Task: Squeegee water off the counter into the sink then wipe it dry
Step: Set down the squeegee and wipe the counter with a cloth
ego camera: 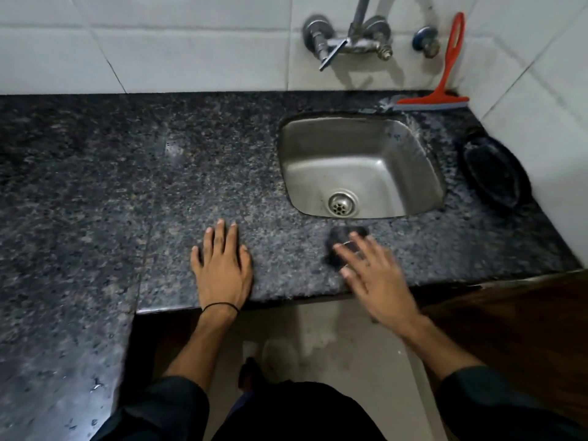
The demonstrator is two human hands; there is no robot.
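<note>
Dark sleeves (165, 405) frame the bottom of the view, with pale floor (318, 329) showing between the forearms. On the speckled granite desk (95, 173), the left hand (222, 265) lies flat, palm down, fingers spread and gripping nothing; a thin black band (220, 306) circles its wrist. To its right, near the front edge, the right hand (370, 275) is blurred, fingers spread open, their tips resting on a small dark cloth (342, 238) that lies bunched just in front of the sink (292, 160); the hand presses rather than clutches it. The steel sink is set into the desk, its drain (341, 203) near the front wall. Above it, a metal tap (350, 39) is fixed to the white tiled wall (159, 43). Behind the sink's right corner, the red squeegee (445, 84) stands on its blade on the desk, handle leaning against the tiles. At far right, a black oval dish (494, 173) sits on the desk beside the sink.
</note>
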